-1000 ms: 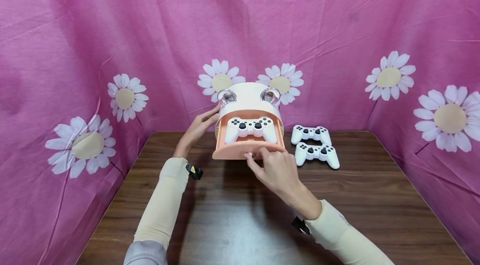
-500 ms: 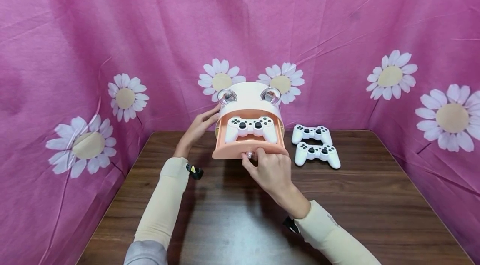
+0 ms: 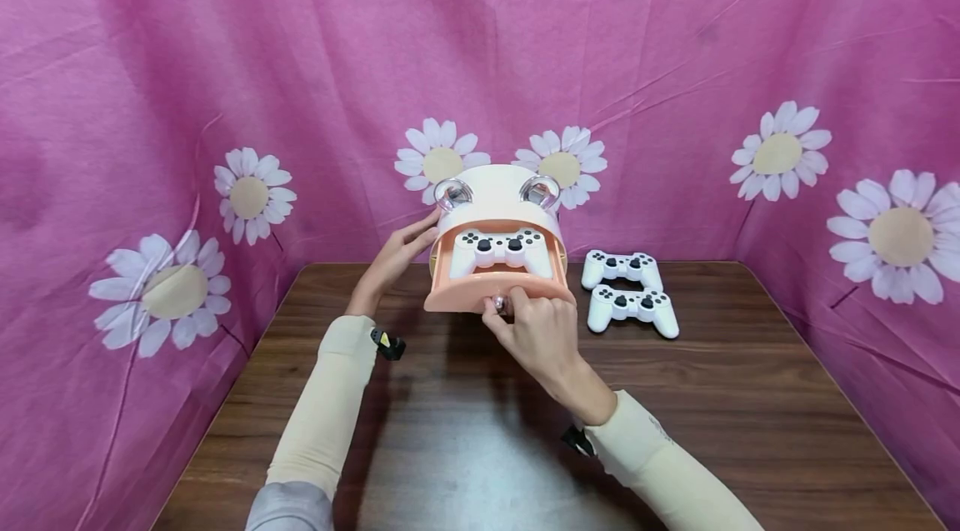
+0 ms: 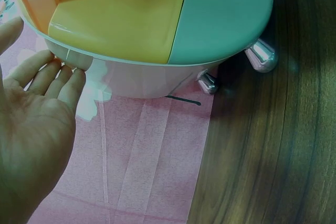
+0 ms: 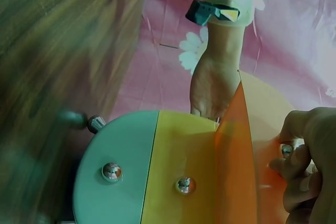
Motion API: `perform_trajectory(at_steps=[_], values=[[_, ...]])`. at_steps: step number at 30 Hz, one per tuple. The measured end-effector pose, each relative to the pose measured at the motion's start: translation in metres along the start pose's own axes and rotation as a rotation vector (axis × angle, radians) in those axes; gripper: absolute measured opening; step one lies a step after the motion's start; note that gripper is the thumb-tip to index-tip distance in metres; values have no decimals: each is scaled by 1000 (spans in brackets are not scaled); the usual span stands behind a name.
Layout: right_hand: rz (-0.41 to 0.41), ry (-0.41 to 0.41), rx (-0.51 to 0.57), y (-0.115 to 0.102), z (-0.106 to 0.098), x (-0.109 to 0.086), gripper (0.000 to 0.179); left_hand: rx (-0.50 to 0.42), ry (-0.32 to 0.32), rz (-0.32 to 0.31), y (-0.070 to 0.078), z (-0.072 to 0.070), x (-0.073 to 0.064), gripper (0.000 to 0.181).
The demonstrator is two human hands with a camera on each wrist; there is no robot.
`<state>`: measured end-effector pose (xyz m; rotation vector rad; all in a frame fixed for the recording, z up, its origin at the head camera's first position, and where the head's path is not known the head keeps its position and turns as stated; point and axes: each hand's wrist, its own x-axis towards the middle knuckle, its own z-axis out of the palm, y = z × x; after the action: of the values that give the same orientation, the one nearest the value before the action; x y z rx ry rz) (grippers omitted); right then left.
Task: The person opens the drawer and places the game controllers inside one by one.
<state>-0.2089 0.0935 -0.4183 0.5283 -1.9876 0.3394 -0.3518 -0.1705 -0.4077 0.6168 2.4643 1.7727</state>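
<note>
A small rounded cabinet (image 3: 495, 196) with a white shell stands at the back of the table, its top orange drawer (image 3: 461, 294) pulled partway out. Inside that drawer lies a white game controller (image 3: 501, 251). My right hand (image 3: 542, 338) pinches the drawer's silver knob (image 5: 286, 150) between thumb and curled fingers. On the cabinet's left side rests my left hand (image 3: 393, 264), fingers extended along the shell, as the left wrist view also shows. Below the orange drawer, a yellow drawer (image 5: 181, 156) and a green drawer (image 5: 113, 145) are closed.
Two more white controllers, a rear one (image 3: 621, 268) and a front one (image 3: 633, 311), lie right of the cabinet on the wooden table (image 3: 712, 398). A pink curtain (image 3: 480, 39) with daisies hangs behind and at both sides. Silver feet (image 4: 261, 56) hold the cabinet up.
The orange drawer has slid slightly inward, carrying its controller toward the back. My right hand has shifted a little left and away from me with the knob. The left hand stays put.
</note>
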Motion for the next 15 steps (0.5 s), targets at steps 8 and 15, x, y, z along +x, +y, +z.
perform_trajectory(at_steps=[8,15], values=[[25,-59,22,8,8,10,44,2,4,-8,0,-1,-1,56],[51,-105,17,15,15,21,47,-20,-23,-30,1,-1,1,54]])
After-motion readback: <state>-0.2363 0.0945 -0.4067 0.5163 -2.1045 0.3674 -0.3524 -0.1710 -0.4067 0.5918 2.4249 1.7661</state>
